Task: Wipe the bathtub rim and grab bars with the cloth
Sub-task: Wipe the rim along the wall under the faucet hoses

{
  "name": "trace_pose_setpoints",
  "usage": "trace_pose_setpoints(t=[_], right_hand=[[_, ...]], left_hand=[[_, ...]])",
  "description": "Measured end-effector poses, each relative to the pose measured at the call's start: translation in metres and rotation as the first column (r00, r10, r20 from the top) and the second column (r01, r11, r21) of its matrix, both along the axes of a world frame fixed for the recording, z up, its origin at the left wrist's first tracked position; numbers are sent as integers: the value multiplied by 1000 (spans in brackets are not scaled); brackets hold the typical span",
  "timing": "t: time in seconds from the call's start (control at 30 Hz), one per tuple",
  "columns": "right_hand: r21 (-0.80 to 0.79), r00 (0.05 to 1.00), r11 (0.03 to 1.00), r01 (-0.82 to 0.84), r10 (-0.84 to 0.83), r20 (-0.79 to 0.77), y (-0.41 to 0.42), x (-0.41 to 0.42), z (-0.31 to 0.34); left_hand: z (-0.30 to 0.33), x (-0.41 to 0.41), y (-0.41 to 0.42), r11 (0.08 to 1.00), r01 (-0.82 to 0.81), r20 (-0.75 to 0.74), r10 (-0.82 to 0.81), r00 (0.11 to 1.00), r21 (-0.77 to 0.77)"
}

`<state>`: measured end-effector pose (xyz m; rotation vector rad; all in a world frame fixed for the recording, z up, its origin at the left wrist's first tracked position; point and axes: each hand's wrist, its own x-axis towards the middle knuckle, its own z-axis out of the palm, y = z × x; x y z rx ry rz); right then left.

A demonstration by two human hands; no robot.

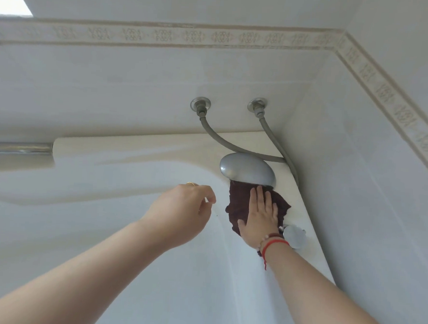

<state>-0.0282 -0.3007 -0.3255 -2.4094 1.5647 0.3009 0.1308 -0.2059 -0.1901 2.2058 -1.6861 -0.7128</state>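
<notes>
A dark maroon cloth (240,203) lies on the bathtub rim (138,152) in the far right corner, just below a grey oval spout cover (247,169). My right hand (261,217) presses flat on the cloth, fingers straight and spread toward the spout cover. My left hand (182,210) hovers to the left over the tub's inner slope, fingers loosely curled, holding nothing. A chrome grab bar (17,148) shows at the left edge, set into the rim.
Two grey hoses (217,137) run from wall fittings (200,104) down to the spout cover. A round chrome knob (295,235) sits on the rim right beside my right wrist. Tiled walls with a patterned border close the corner behind and to the right.
</notes>
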Motion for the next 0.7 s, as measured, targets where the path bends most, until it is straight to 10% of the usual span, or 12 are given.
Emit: trace_pose_setpoints(t=[0.7], right_hand=[[-32, 999, 999, -19, 18, -26, 6, 5, -11]], left_hand=[[0, 4, -20, 999, 1, 35, 0, 999, -41]])
